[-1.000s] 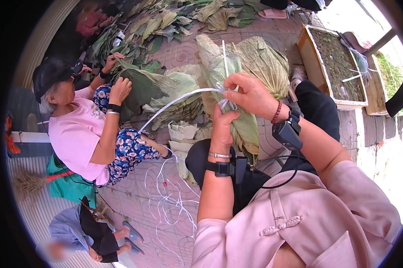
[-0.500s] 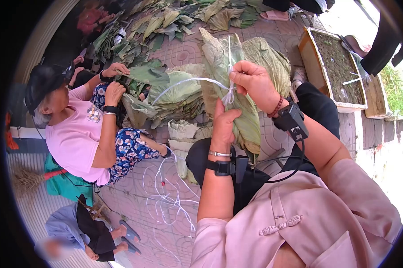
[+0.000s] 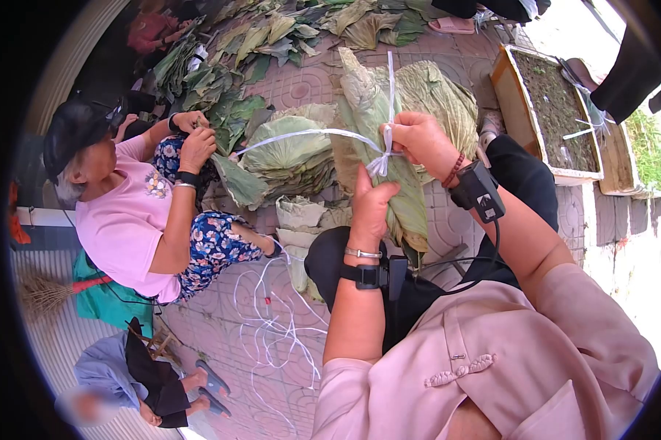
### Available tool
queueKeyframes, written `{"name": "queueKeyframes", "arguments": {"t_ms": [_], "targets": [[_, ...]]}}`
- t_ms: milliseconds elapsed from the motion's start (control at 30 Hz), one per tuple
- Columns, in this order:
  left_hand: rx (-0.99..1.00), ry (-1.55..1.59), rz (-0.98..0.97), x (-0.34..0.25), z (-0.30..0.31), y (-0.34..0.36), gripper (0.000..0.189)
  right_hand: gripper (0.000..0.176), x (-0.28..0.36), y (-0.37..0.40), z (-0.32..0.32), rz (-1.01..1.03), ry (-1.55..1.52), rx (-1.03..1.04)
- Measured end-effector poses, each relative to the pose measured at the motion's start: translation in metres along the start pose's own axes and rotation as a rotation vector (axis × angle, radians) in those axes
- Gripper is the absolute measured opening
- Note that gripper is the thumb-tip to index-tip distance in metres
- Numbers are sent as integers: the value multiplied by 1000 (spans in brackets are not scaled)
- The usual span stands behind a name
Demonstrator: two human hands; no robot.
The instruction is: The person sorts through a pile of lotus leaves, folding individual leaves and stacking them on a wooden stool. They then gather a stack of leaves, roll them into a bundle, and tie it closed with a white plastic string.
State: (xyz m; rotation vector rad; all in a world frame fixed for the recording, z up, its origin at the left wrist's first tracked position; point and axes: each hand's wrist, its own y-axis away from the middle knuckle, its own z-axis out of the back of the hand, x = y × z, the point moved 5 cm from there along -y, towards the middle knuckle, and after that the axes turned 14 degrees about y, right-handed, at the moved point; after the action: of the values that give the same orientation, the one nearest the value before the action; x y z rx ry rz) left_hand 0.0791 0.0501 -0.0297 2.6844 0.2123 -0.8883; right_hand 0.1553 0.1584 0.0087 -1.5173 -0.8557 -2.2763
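A bundle of large dried leaves (image 3: 371, 110) stands tilted in front of me, tied round its middle with white plastic string (image 3: 378, 163). My left hand (image 3: 373, 205) is wrapped round the lower part of the bundle, thumb just below the knot; its other fingers are hidden behind the leaves. With thumb and forefinger together, my right hand (image 3: 422, 141) pinches the string beside the knot. One loose end of string rises up along the bundle, and another stretches left across a flat stack of leaves (image 3: 294, 158).
A co-worker in a pink shirt (image 3: 129, 220) sits at left, handling leaves. Tangled white string (image 3: 275, 330) lies on the paving. More leaves (image 3: 279, 37) spread at the back. A soil-filled box (image 3: 547, 110) stands at right. Another seated person (image 3: 118, 370) is at lower left.
My right hand has shifted slightly right and down with the string. The string's left end now runs straighter, and the bundle leans a little right. The co-worker's hands have drawn closer together.
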Motion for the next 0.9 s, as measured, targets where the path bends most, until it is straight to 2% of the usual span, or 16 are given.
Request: {"name": "queueKeyframes", "arguments": {"t_ms": [67,200,267,300,400,433,500,533,600,633,700,733,767,833,900], "targets": [[-5,-5,11,0,2,0,54,19,13,0,10,225,3,-207],[-25,-35,9,1,5,1,55,17,53,7,40,343,-144,-260],[-32,-16,3,3,5,1,56,17,81,15,56,559,-178,-309],[-42,2,-5,2,5,0,56,17,87,19,59,561,-176,-312],[-18,69,6,-1,0,0,56,22,99,29,44,548,-264,-16],[-20,72,3,-2,0,1,56,22,93,29,42,548,-261,-12],[-44,96,11,-3,1,2,56,18,56,17,40,321,61,-134],[-48,98,3,-4,2,1,56,18,41,17,37,325,63,-127],[-47,140,-34,-4,3,1,55,15,21,25,22,537,528,-172],[-51,142,-35,-4,4,1,55,15,15,27,14,537,528,-166],[-2,133,-26,-3,2,0,55,18,13,36,-1,716,586,-216],[-4,135,-32,-3,1,0,55,10,16,33,0,837,604,-339],[-15,131,-50,-4,1,0,55,10,13,29,4,847,603,-331],[-50,129,-87,-6,6,3,53,7,-15,10,19,310,-82,-158],[-32,137,-93,-9,8,4,55,10,-10,4,46,299,-236,-205]]}}
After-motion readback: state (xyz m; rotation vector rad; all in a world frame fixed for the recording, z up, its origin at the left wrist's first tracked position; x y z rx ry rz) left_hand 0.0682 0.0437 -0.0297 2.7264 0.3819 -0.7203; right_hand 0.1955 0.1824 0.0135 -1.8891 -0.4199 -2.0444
